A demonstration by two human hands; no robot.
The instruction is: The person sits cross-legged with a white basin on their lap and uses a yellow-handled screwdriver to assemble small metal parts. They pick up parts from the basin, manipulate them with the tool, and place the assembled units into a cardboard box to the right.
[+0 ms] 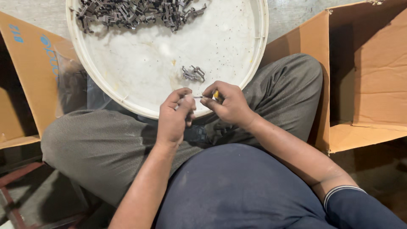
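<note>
A round white tray rests against the knees, with a heap of grey metal clips at its far edge and open cardboard boxes either side. Over its near rim, left hand and right hand meet, fingertips pinching a small metal part between them; a loose clip lies just beyond.

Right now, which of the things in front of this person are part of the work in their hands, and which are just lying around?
In use:
left hand and right hand, pinching a small part between them
white round tray on the lap
small cluster of grey metal clips
big heap of clips at the tray's far edge

Lying about:
open cardboard box, right
cardboard box, left
clear plastic bag
</note>
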